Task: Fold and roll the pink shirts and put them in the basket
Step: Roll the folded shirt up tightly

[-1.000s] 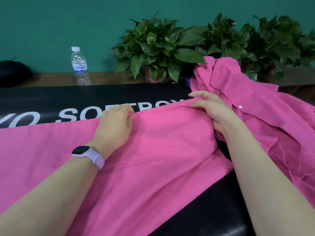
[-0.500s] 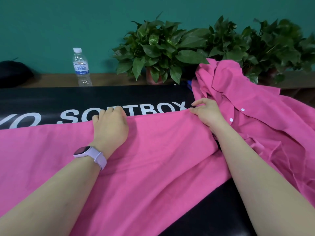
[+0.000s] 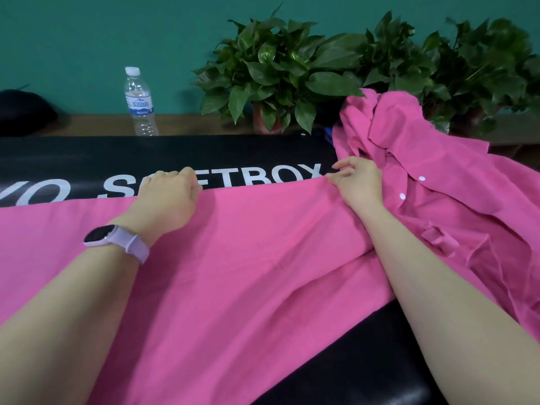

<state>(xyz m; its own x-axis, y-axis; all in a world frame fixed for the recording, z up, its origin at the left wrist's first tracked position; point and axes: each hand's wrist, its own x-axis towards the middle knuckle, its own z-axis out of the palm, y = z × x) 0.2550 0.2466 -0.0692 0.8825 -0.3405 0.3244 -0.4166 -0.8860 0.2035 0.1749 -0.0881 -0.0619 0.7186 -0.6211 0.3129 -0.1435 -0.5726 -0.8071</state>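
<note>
Pink fabric, far edge: gripped at two places by both hands.
Left hand [image 3: 168, 197]: fingers curled over the far edge of the spread pink shirt [image 3: 233, 273], knuckles up, holding the cloth against the black surface [image 3: 175, 153].
Left wrist: lilac smartwatch [image 3: 114, 239] with a dark face.
Right hand [image 3: 358, 185]: thumb and forefinger pinch the same far edge further right; remaining fingers loosely bent above the cloth.
Spread pink shirt: lies flat across the black surface from the left frame edge to under the right forearm; its near part runs out of view at the bottom.
Second pink shirt [image 3: 438, 185]: crumpled heap just right of the right hand, touching it, white buttons [image 3: 421, 178] visible on its placket.
Black surface: white lettering [image 3: 263, 178] partly covered by the left hand and the cloth.
Wooden ledge [image 3: 87, 124]: carries a clear water bottle [image 3: 138, 103] with a white cap, upright.
Potted plants [image 3: 292, 71]: stand behind the crumpled shirt, against a teal wall [image 3: 87, 39].
Basket: not visible.
</note>
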